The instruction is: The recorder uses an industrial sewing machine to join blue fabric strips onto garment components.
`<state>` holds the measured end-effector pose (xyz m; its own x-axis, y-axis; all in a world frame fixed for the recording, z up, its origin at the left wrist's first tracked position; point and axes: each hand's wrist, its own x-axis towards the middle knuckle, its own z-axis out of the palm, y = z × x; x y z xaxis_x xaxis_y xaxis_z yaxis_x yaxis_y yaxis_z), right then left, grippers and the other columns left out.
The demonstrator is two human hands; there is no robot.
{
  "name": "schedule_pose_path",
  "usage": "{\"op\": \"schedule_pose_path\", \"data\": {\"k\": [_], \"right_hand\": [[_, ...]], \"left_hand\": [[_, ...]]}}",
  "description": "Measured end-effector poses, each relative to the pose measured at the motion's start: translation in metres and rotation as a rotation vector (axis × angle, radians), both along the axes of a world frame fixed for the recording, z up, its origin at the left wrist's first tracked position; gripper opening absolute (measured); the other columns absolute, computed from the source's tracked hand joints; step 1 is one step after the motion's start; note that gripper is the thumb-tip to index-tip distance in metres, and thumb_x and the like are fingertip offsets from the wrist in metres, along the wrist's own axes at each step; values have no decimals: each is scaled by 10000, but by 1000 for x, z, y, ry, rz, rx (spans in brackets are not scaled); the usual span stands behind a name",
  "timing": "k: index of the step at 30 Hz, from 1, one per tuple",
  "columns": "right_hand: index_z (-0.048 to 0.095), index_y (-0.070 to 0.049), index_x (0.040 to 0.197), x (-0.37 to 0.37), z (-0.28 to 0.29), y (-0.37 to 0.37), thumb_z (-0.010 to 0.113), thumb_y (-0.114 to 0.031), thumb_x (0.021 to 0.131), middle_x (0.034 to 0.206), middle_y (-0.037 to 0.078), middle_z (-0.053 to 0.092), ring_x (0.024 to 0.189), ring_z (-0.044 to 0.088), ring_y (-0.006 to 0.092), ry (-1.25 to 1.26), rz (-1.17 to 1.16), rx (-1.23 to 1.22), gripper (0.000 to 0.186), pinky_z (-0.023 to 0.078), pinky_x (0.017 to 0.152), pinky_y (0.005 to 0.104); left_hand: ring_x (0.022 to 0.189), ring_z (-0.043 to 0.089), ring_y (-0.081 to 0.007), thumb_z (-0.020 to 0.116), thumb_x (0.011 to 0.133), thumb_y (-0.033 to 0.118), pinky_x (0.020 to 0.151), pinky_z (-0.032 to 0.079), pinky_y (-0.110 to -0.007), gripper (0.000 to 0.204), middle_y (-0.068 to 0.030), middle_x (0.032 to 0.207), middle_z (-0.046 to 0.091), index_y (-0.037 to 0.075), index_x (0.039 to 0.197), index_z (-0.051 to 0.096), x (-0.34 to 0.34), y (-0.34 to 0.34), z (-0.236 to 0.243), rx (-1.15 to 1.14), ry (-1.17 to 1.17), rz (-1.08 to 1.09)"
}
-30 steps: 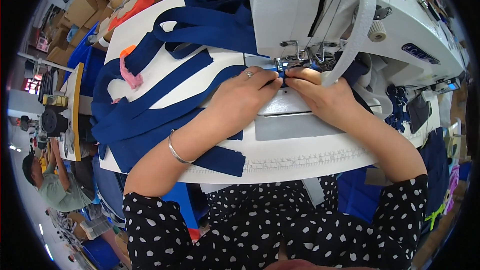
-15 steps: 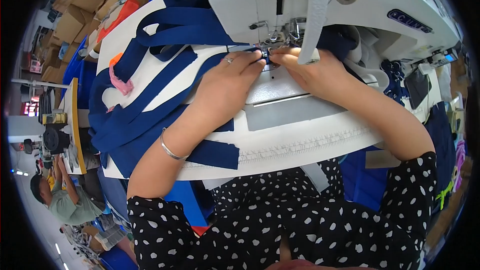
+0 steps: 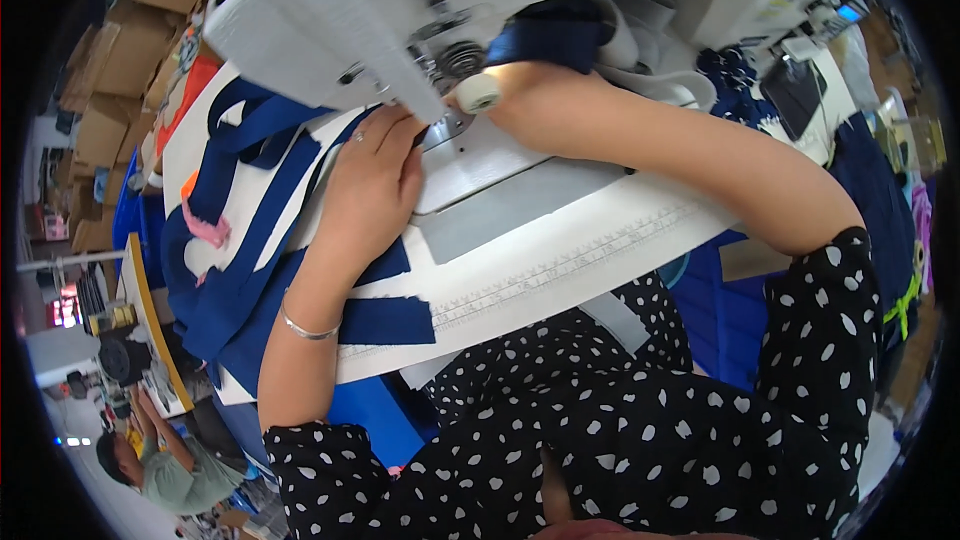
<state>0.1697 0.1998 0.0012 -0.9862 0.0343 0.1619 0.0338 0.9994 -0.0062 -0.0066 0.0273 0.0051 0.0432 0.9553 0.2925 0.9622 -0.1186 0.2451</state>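
Note:
A white sewing machine (image 3: 300, 30) stands on a white table, its needle area largely hidden. My left hand (image 3: 365, 170), with a silver ring and bangle, lies left of the needle plate (image 3: 460, 165), its fingers curled together on a navy fabric strip (image 3: 330, 145). My right hand (image 3: 535, 110) is right of the needle, beside bunched navy fabric (image 3: 550, 35); its fingertips are hidden behind a round white machine part (image 3: 478, 92). More navy strips (image 3: 385, 320) spread over the table's left, with a pink and orange scrap (image 3: 208, 220) among them.
A grey panel (image 3: 525, 210) and ruler scale front the machine. At right are a black phone (image 3: 790, 100) and hanging navy cloth (image 3: 865, 160). At left are cardboard boxes (image 3: 125, 70), another work table (image 3: 180, 390) and a co-worker (image 3: 180, 470). Blue bins (image 3: 365, 415) sit underneath.
The view has turned, so the machine shows tilted and further left. My right hand has parted from my left, moving rightwards, and its fingertips have gone out of sight.

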Motion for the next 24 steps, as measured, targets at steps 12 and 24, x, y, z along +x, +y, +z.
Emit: {"op": "schedule_pose_path", "data": {"k": [12, 24], "right_hand": [[619, -52, 827, 118, 65, -35, 639, -135, 776, 811, 65, 606, 841, 626, 240, 138, -46, -49, 100, 518, 750, 354], [549, -80, 770, 168, 43, -36, 629, -94, 765, 715, 80, 580, 697, 641, 250, 38, -389, 159, 81, 522, 615, 380]], "left_hand": [[981, 603, -266, 777, 818, 149, 801, 514, -329, 324, -128, 1096, 603, 57, 1119, 699, 32, -18, 43, -293, -357, -14], [749, 573, -157, 734, 868, 96, 684, 483, -264, 137, -65, 892, 585, 20, 925, 635, 26, -21, 33, -363, -513, 3]]}}
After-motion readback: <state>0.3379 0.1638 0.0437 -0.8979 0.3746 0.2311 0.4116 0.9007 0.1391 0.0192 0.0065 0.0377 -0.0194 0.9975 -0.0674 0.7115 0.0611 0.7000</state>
